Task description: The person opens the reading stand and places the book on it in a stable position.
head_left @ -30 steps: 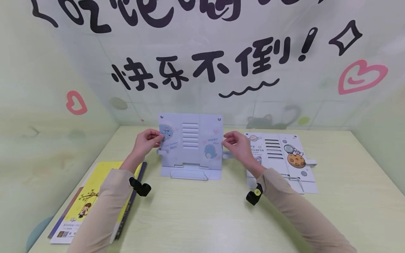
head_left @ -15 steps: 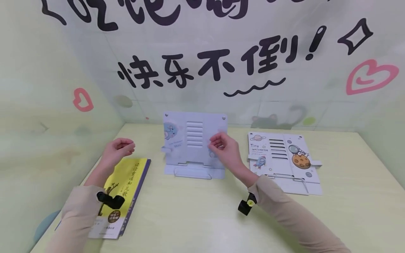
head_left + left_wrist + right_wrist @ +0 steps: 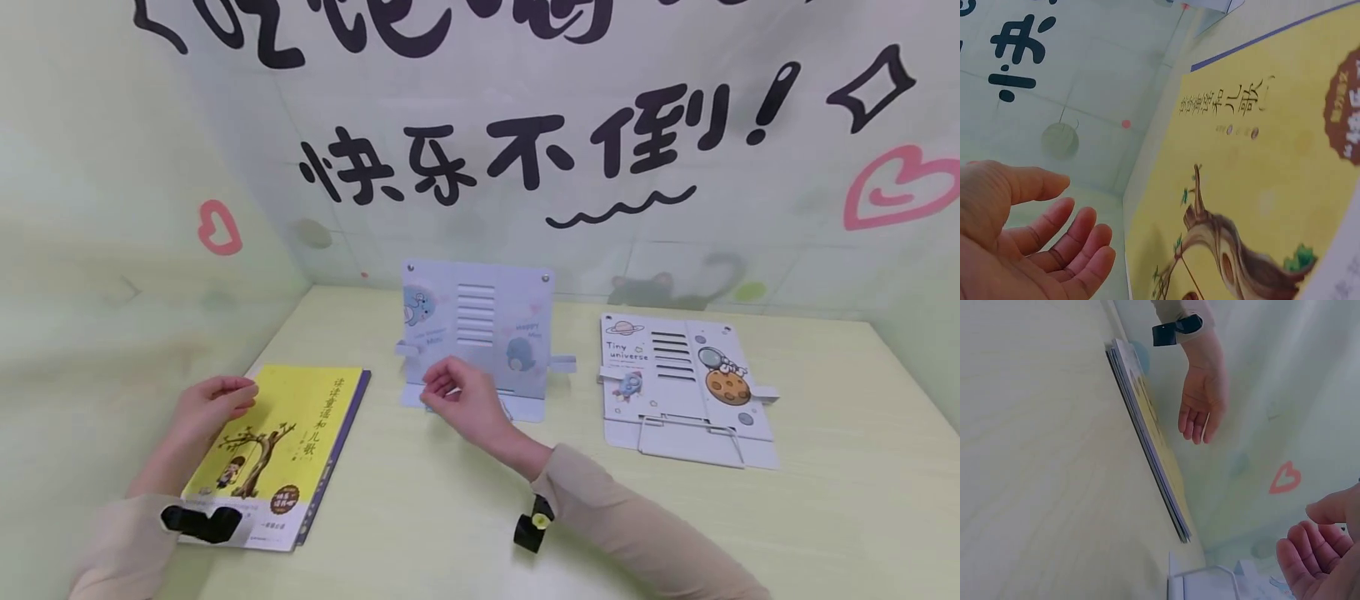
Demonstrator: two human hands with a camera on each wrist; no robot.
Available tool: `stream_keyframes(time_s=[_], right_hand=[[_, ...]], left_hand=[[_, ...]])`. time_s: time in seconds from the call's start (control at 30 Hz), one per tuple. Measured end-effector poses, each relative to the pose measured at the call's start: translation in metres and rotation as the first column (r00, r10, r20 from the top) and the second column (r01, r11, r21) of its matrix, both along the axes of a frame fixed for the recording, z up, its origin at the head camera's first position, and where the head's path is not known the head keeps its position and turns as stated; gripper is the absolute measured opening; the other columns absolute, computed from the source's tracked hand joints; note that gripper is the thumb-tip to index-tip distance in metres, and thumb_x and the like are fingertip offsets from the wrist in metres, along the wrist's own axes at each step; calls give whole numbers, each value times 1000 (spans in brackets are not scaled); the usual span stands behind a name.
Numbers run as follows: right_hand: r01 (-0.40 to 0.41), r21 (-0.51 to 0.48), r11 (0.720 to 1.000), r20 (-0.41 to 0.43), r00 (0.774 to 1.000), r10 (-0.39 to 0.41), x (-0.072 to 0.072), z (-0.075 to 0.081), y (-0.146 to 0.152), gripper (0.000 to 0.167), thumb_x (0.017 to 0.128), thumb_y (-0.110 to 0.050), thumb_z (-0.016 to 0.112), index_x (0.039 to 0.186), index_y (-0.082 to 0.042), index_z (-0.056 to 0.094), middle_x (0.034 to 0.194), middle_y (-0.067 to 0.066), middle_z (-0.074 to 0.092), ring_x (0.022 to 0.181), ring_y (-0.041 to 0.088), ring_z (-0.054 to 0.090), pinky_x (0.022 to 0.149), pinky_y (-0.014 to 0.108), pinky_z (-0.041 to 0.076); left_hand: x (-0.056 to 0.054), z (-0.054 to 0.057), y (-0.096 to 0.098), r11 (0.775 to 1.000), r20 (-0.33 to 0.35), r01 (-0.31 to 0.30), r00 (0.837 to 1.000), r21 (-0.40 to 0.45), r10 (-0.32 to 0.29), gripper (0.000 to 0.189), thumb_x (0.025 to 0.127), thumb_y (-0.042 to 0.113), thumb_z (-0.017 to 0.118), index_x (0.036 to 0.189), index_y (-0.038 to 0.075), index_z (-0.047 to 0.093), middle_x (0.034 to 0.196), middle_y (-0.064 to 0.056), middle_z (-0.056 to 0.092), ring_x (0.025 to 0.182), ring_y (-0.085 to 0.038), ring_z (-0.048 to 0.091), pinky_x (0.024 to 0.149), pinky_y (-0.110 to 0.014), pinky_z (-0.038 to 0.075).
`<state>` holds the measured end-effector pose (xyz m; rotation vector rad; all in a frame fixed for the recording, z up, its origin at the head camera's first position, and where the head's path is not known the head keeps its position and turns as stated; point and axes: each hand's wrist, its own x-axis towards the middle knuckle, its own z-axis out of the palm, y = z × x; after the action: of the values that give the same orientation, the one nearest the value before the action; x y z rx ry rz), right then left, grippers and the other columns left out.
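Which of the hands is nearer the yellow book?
Left. The left hand hovers at the left edge of the yellow book, not touching; the right hand is farther right, in front of the lilac stand.

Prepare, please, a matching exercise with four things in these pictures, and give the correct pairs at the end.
Column one:
1. book
2. middle stand
3. right-side stand
4. left hand

Column two:
A. white, printed "Tiny universe"
B. holding nothing
C. pale bluish, standing upright or nearly so
D. mostly yellow cover

Pairs: 1-D, 2-C, 3-A, 4-B
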<state>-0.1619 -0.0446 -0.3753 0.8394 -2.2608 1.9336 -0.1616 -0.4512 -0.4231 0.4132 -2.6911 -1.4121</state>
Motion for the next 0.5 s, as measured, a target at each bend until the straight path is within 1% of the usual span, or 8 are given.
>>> stream_keyframes(time_s=[0.07, 0.1, 0.2, 0.27, 0.3, 0.33, 0.43, 0.5], right_hand=[[-47, 20, 999, 16, 999, 46, 6, -3, -10, 14, 80, 6, 66, 93, 6, 60, 83, 15, 64, 76, 21, 62, 65, 19, 51], [-67, 31, 997, 22, 998, 66, 9, -4, -14, 13, 81, 6, 66, 93, 6, 60, 84, 15, 65, 76, 19, 62, 66, 18, 51], [-120, 49, 992, 51, 992, 117, 16, -9, -28, 14, 80, 5, 66, 93, 5, 60, 85, 14, 65, 75, 13, 61, 69, 18, 50], [-149, 57, 987, 92, 985, 143, 21, -11, -37, 15, 80, 5, 67, 94, 5, 61, 85, 13, 66, 74, 6, 58, 69, 17, 49], [-159, 58, 985, 110, 982, 152, 22, -12, -41, 16, 80, 4, 67, 94, 5, 61, 84, 13, 66, 73, 5, 58, 68, 16, 49], [-172, 60, 983, 129, 978, 163, 24, -14, -46, 16, 80, 4, 68, 94, 6, 61, 84, 12, 66, 72, 3, 57, 68, 16, 49], [-199, 75, 977, 177, 967, 183, 29, -18, -57, 17, 81, 1, 68, 96, 5, 62, 84, 8, 66, 71, 0, 56, 67, 14, 48], [-211, 79, 974, 206, 960, 192, 32, -22, -64, 17, 82, 0, 68, 97, 5, 63, 83, 5, 66, 71, -1, 55, 67, 14, 48]], left_hand=[[5, -7, -11, 998, 40, -20, 999, -57, 22, 62, 88, 48, 58, 122, -2, 50, 102, -4, 59, 77, -1, 58, 66, -17, 52], [10, -5, -12, 997, 64, -25, 998, -70, 29, 64, 88, 49, 58, 123, -3, 50, 102, -5, 58, 77, -1, 58, 64, -16, 51], [28, 16, 1, 995, 139, -15, 990, -102, 29, 65, 91, 45, 55, 126, -8, 47, 105, -12, 58, 76, -5, 56, 63, -18, 50], [40, 32, 12, 994, 184, -14, 982, -111, 34, 65, 92, 44, 54, 127, -10, 45, 102, -11, 59, 75, -7, 55, 62, -19, 49], [45, 41, 19, 994, 207, -12, 978, -104, 33, 64, 93, 41, 53, 127, -12, 44, 101, -11, 60, 75, -8, 55, 62, -19, 48], [48, 45, 22, 994, 225, -13, 974, -107, 37, 63, 93, 39, 53, 127, -13, 43, 103, -14, 59, 75, -10, 55, 63, -20, 48], [53, 47, 23, 993, 250, -18, 967, -115, 46, 63, 94, 39, 52, 128, -13, 42, 105, -18, 58, 76, -11, 55, 63, -20, 48], [54, 48, 23, 993, 254, -20, 966, -113, 48, 63, 94, 38, 52, 128, -14, 42, 106, -20, 58, 75, -12, 56, 62, -21, 47]])
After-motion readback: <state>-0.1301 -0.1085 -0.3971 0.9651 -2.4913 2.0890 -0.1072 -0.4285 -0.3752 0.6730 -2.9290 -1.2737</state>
